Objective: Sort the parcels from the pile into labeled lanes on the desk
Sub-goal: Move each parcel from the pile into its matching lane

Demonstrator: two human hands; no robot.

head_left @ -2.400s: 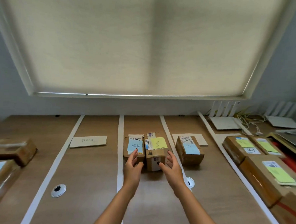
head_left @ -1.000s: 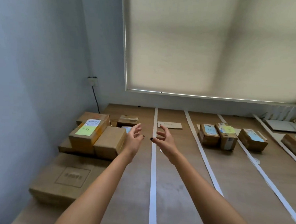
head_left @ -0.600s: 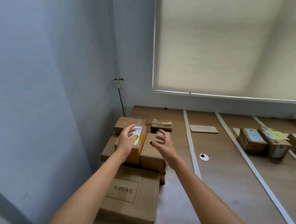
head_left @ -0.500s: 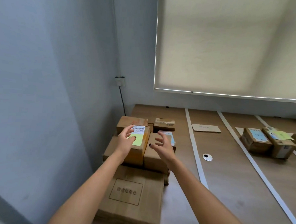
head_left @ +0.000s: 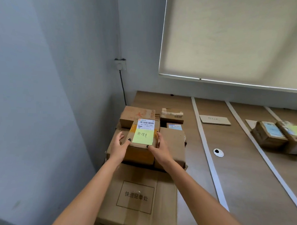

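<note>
Cardboard pile (head_left: 140, 189) at the desk's left end against the grey wall (head_left: 51, 90): the topmost parcel (head_left: 140, 151), bearing a barcode label and a green sticky note (head_left: 143, 137), is clasped at both sides, left hand (head_left: 119, 147) and right hand (head_left: 159, 150) each curled round an edge with thumbs on top. Step in hand, by judgement: pickup; next, lift clear and match the note to a lane card (head_left: 214, 119). Wooden desk (head_left: 243, 186), white tape strips (head_left: 209, 158), drawn blind (head_left: 234, 39), two sorted parcels (head_left: 279, 138) at right.
</note>
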